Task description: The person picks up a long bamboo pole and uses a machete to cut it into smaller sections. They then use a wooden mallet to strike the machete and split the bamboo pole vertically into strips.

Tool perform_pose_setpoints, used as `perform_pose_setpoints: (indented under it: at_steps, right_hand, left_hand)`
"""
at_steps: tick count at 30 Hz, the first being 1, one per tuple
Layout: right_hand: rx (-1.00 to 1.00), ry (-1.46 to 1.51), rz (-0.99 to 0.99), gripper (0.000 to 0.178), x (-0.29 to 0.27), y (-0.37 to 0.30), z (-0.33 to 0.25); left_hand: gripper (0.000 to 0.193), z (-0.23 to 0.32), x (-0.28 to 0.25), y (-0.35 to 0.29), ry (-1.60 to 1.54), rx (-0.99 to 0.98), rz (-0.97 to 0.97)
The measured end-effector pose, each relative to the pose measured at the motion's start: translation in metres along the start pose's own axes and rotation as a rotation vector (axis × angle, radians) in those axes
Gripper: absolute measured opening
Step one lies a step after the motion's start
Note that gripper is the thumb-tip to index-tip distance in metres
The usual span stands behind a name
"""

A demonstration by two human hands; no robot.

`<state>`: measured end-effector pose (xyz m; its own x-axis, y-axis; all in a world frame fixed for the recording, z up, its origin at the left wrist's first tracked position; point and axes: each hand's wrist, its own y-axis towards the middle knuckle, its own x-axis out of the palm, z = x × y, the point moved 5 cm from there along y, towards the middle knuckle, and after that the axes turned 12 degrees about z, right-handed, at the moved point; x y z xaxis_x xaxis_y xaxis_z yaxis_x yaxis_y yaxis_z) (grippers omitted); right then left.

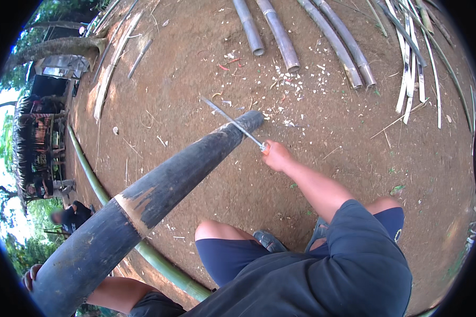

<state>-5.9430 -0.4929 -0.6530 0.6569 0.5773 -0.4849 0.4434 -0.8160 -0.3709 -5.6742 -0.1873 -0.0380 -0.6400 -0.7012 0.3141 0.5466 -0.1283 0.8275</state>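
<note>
A thick dark bamboo pole [169,177] slants from the lower left up to the middle, with a pale scraped band at one joint. At its near end, the fingers of my left hand [33,276] curl around the far side, the rest of that hand hidden by the bamboo. My right hand [276,156] is closed on the handle of a machete [234,122], its long narrow blade pointing up and left. That blade crosses the pole near its far end; whether it touches the surface I cannot tell.
A green bamboo pole [164,268] lies on the ground beneath the dark one. Several cut bamboo poles [280,37] and split strips [407,68] lie ahead. Pale chips [296,84] litter the soil. A person [74,215] is at the left near a thatched shelter [24,140].
</note>
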Motion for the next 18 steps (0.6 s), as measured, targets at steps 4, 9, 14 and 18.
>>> perform_pose_setpoints:
  at_steps: [4, 9, 14, 18]
  right_hand:
    - [0.021, 0.013, 0.018, 0.035, 0.005, 0.01, 0.006]
    - [0.052, 0.013, -0.016, 0.035, -0.001, 0.009, 0.009]
    - [-0.131, -0.007, -0.103, 0.032, -0.019, -0.011, -0.032]
    - [-0.055, -0.039, 0.0, 0.038, -0.014, -0.002, -0.008]
  left_hand:
    - [0.095, 0.0, 0.002, -0.007, -0.01, 0.011, -0.003]
    - [0.097, 0.004, 0.003, -0.005, -0.016, 0.001, -0.007]
    - [0.099, 0.011, -0.006, -0.005, -0.018, 0.007, -0.005]
    - [0.101, 0.015, -0.008, -0.012, -0.041, 0.001, -0.018]
